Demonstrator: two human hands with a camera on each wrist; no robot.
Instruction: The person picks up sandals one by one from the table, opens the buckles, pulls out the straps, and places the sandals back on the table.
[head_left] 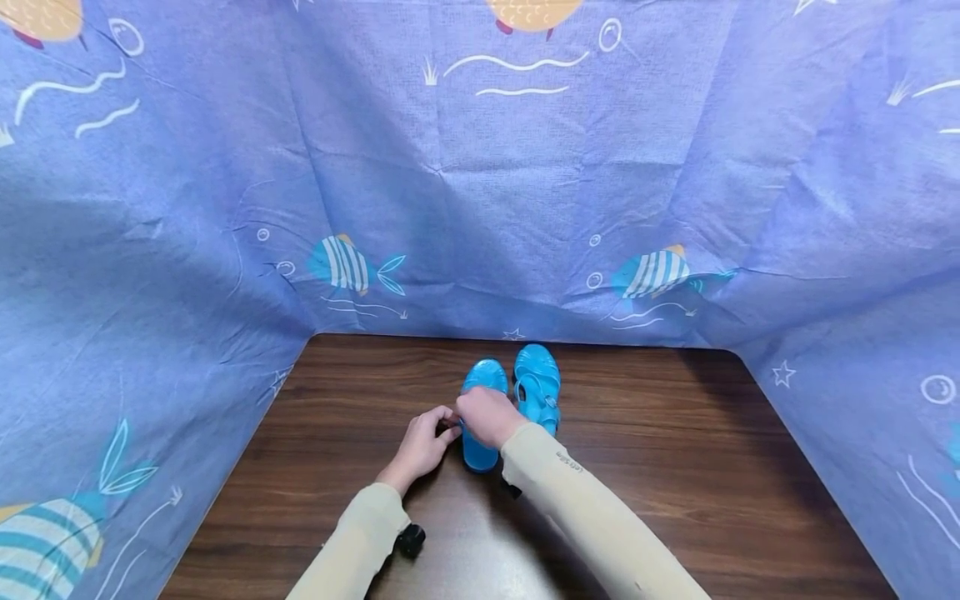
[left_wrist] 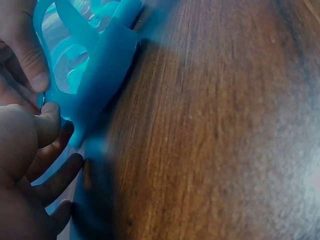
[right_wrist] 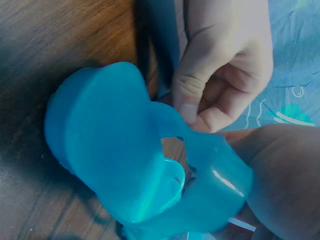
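Two blue sandals stand side by side on the wooden table. Both hands are at the side of the left sandal [head_left: 480, 454]. My left hand [head_left: 420, 446] pinches the sandal's ankle strap [left_wrist: 60, 102] between thumb and index finger, its other fingers spread apart. From the other side my right hand [head_left: 491, 417] reaches across the sandal, thumb and fingers on the same strap close to the left fingertips. In the right wrist view the strap stands up from the heel end, and the right fingers are partly hidden behind it. Nobody touches the right sandal [head_left: 536, 371].
The dark wooden table [head_left: 675, 467] carries both sandals near its far edge. A blue fish-patterned cloth [head_left: 510, 208] hangs behind and along both sides. A black device [head_left: 411, 540] sits at the left wrist, below a pale sleeve.
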